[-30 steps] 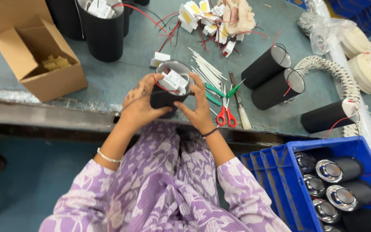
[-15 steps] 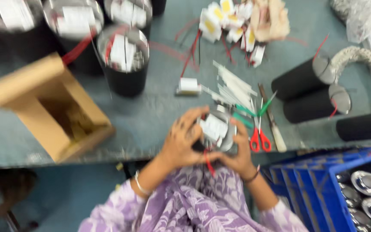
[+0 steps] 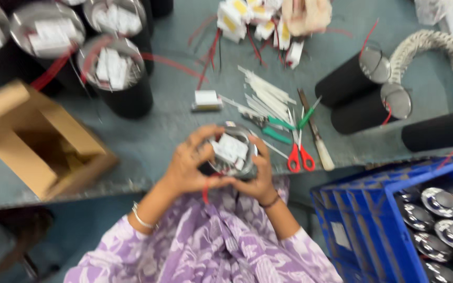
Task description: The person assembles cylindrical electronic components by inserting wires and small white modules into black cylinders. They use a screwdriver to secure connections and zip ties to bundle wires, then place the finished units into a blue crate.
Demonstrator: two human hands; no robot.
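Since half a second ago our view has slid a bit so the cardboard box [image 3: 43, 152] sits lower left now, but our hands hold the same spot over the near edge of the surface [image 3: 163, 131].

Biggest stuff first: the blue crate [image 3: 373, 209] at lower right is full of black cylinders with shiny caps, and three more black cylinders [image 3: 363, 94] lie on their sides at the right. Upright ones with white parts inside stand at the top left.

In the middle we've got the small black canister [image 3: 230, 154], white module on top, clamped between both hands. Our left hand [image 3: 190, 167] wraps its left side with fingers curled over the rim; our right hand [image 3: 258, 178] cups it from the right and below. A red wire hangs under it.

Just right of the hands: red-handled scissors [image 3: 300, 154], touching nothing of ours, plus white cable ties [image 3: 266, 97].
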